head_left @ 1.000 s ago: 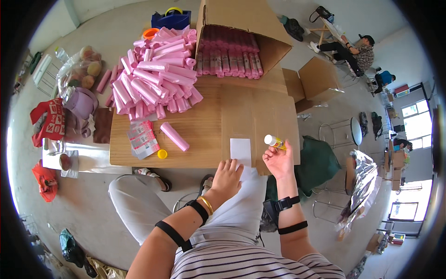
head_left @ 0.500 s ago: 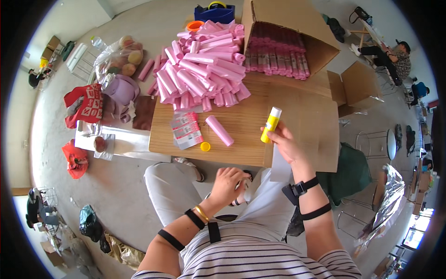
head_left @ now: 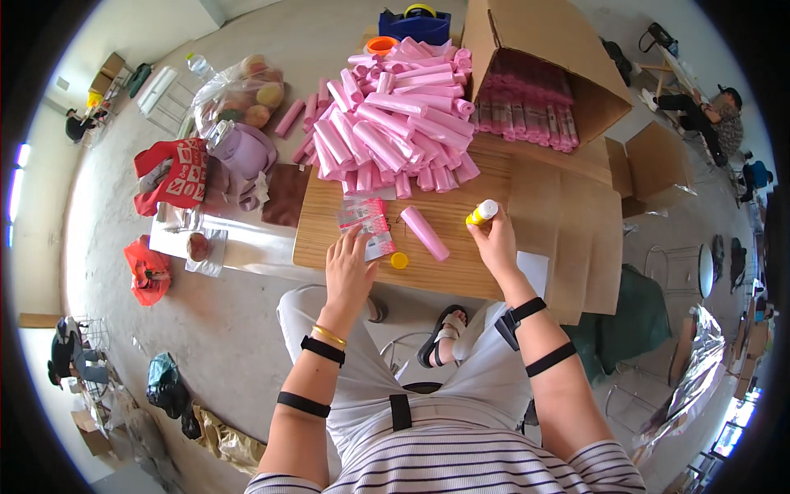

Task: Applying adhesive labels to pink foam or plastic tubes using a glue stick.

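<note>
Here, a wooden table (head_left: 325,222) bears pink rolls (head_left: 403,123) above grey floor (head_left: 222,337).

Landmark: single pink roll (head_left: 425,234) on wooden table (head_left: 469,284). Right of roll: right hand (head_left: 497,245) gripping yellow glue stick (head_left: 480,214), white end showing. Left of roll: printed cards (head_left: 376,228), left hand (head_left: 349,270) at their near edge, fingers spread; contact unclear. Just near-left of roll: yellow cap (head_left: 399,261). Beyond roll: heap of pink rolls (head_left: 391,123). Beyond and right of roll: open cardboard box (head_left: 551,49) with more rolls inside. Right of roll, past right hand: white paper (head_left: 535,265), cardboard sheet (head_left: 572,222).
</note>
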The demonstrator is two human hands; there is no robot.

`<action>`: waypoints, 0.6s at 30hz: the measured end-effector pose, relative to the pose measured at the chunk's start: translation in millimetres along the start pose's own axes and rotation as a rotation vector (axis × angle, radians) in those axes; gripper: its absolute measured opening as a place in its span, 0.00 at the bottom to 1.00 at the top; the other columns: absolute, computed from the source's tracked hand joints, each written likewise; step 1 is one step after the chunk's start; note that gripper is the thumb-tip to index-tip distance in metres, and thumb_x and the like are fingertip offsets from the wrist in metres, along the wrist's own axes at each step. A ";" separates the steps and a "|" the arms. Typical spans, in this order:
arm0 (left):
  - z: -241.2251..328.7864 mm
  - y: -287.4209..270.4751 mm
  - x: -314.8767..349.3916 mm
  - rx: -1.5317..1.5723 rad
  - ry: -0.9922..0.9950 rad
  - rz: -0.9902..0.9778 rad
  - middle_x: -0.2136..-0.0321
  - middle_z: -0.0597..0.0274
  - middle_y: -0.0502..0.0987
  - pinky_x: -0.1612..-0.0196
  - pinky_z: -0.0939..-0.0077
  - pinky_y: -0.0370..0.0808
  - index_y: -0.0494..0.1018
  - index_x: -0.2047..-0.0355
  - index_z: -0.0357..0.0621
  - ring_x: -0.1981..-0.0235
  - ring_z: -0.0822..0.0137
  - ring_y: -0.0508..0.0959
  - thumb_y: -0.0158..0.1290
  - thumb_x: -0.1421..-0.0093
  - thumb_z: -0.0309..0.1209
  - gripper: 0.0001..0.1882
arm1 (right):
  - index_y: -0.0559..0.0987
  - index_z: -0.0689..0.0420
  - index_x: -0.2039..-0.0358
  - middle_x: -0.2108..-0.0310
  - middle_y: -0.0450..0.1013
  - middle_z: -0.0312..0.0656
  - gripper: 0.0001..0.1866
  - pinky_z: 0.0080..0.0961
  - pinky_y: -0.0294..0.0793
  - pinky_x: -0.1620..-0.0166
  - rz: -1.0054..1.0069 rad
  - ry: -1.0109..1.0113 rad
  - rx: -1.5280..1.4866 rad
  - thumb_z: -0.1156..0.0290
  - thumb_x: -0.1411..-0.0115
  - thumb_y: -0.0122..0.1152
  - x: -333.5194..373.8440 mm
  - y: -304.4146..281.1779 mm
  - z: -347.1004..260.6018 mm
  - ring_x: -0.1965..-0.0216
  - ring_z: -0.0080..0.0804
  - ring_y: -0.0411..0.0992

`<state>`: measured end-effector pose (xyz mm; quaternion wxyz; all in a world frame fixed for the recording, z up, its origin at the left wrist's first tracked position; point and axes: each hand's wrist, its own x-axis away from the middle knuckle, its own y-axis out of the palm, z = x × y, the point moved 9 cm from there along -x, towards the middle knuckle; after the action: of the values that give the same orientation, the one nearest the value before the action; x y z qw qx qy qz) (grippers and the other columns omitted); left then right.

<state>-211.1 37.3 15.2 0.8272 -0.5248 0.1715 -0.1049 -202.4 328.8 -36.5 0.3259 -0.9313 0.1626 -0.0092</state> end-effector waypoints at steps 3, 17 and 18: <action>-3.0 3.4 -2.5 -0.013 -0.032 -0.011 0.46 0.57 0.68 0.43 0.60 0.62 0.67 0.50 0.47 0.45 0.54 0.68 0.62 0.54 0.29 0.29 | 0.67 0.59 0.50 0.55 0.68 0.49 0.29 0.41 0.70 0.53 0.098 -0.165 0.148 0.73 0.52 0.69 11.0 -18.0 -18.1 0.56 0.50 0.68; 43.8 -15.4 -38.6 0.245 0.003 0.165 0.62 0.55 0.72 0.53 0.59 0.64 0.71 0.56 0.45 0.57 0.53 0.71 0.57 0.49 0.26 0.18 | 0.73 0.59 0.55 0.67 0.74 0.43 0.18 0.29 0.74 0.60 -0.194 0.010 -0.055 0.73 0.46 0.65 93.5 -15.4 -20.8 0.65 0.33 0.73; 49.4 -15.2 -38.8 0.312 -0.007 0.162 0.63 0.55 0.72 0.54 0.60 0.65 0.71 0.57 0.43 0.59 0.53 0.72 0.56 0.49 0.25 0.17 | 0.73 0.59 0.55 0.67 0.73 0.44 0.18 0.31 0.74 0.60 -0.172 -0.049 -0.046 0.72 0.46 0.65 92.3 -6.2 -40.0 0.65 0.36 0.73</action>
<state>-227.2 85.7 55.0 0.9049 -0.3750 0.1918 -0.0614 -118.1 280.7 -9.5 0.3063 -0.9490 0.0741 -0.0104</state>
